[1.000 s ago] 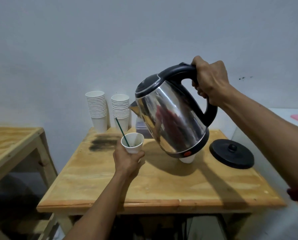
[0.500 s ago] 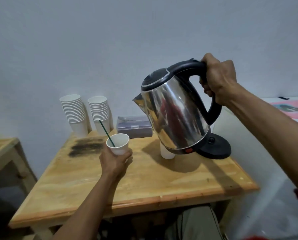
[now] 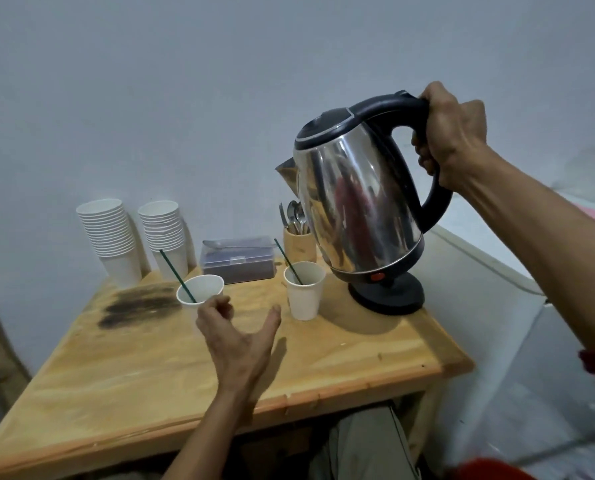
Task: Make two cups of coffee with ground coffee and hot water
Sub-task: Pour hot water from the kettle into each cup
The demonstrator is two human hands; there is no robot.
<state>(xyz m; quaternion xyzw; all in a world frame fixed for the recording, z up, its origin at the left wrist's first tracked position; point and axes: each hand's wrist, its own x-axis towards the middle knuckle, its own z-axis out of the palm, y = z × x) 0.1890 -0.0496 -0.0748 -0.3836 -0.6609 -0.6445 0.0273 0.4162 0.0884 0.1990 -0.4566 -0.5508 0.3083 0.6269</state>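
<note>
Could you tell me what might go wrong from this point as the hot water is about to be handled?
1. The steel kettle with black handle, held tilted in the right hand, hangs above the right white paper cup; water could spill.
2. The open left hand sits just in front of the left white paper cup and could tip it.
3. The green stir sticks lean out of both cups and could snag.
</note>
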